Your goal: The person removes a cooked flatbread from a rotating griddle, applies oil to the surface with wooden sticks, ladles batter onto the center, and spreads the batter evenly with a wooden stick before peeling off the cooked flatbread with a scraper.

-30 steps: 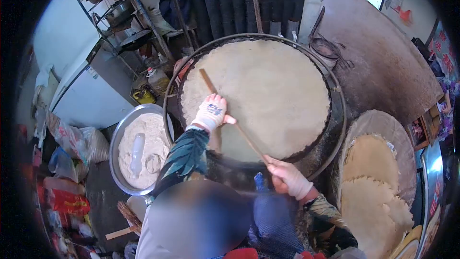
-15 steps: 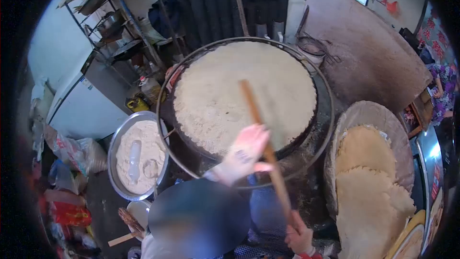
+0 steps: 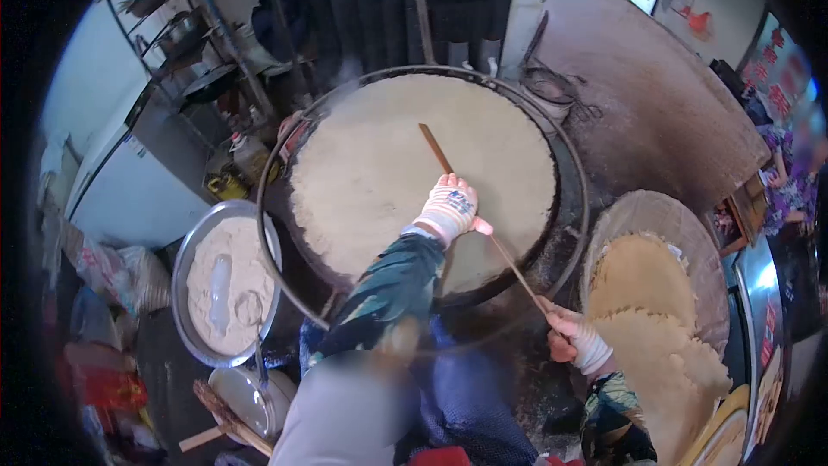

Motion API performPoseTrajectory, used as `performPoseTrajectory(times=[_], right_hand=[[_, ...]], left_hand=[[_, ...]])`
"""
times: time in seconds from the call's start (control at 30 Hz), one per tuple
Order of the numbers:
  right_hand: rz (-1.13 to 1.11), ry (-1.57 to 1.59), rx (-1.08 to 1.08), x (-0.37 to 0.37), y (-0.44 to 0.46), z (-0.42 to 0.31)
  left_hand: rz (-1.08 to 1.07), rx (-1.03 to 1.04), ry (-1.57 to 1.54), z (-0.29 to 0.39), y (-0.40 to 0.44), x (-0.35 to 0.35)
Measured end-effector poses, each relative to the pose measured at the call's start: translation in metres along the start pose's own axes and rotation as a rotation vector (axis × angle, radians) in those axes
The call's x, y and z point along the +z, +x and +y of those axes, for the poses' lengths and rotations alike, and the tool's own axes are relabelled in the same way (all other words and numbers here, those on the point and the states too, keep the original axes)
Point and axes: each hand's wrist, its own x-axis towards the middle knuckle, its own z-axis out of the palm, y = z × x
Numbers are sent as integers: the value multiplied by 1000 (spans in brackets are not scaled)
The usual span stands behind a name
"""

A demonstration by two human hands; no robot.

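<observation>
My left hand (image 3: 450, 207), in a white glove with pink fingertips, is wrapped round the middle of a long flat wooden stick (image 3: 435, 147). Bare-looking fingers of my right hand (image 3: 576, 338), its wrist covered in white, close on the stick's near end. The stick slants over a huge round flatbread (image 3: 371, 151), its far end above the bread's middle. Whether it touches the surface I cannot tell. Beneath the bread a dark round griddle (image 3: 555, 198) shows at the edge, with a metal ring (image 3: 587, 181) around it.
A metal basin (image 3: 183, 293) of flour-like powder holds a clear bottle and a scoop; below is a lidded pot (image 3: 250, 397). On the right, folded flatbread (image 3: 647, 280) lies in a large basket (image 3: 699, 242). Another person (image 3: 780, 164) is at far right.
My right hand has moved forward and right with the stick's near end. The stick has turned narrow edge up. My left hand remains over the flatbread. My view has shifted slightly.
</observation>
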Motion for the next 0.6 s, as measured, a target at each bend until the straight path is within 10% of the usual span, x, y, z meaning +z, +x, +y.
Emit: performPoseTrajectory(times=[0.23, 0.33, 0.47, 0.6], right_hand=[[109, -597, -54, 82, 10, 77], [65, -986, -565, 85, 13, 150], [224, -1008, -626, 100, -17, 162], [422, -1676, -582, 95, -5, 119]], left_hand=[[160, -99, -52, -61, -171, 28], [255, -118, -121, -70, -260, 25], [610, -202, -269, -125, -334, 69], [217, -1, 57, -141, -335, 96]])
